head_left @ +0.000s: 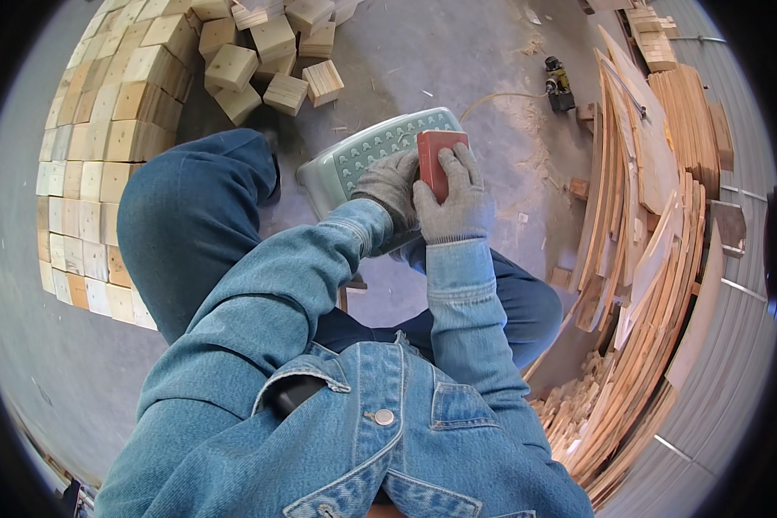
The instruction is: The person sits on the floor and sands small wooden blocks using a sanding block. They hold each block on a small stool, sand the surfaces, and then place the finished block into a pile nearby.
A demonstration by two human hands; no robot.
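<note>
A reddish-brown rectangular block [434, 162] is held in front of me, over the right part of a pale green plastic step stool [326, 177] with a bumpy top. My right hand [454, 197], in a grey knit glove, is closed on the block, its fingers lying along the right side and the thumb on the near left. My left hand [390, 185], gloved the same way, is curled against the block's left edge, just above the stool top. Its fingertips are partly hidden behind the block. The block's underside cannot be seen.
Square-ended wooden blocks [91, 181] are stacked at the left, with several loose blocks [274, 52] beyond. On the right lie long curved boards [678, 250] and wood scraps [578, 414]. A power tool [559, 85] with a yellowish cord rests on the floor [483, 52] near sawdust.
</note>
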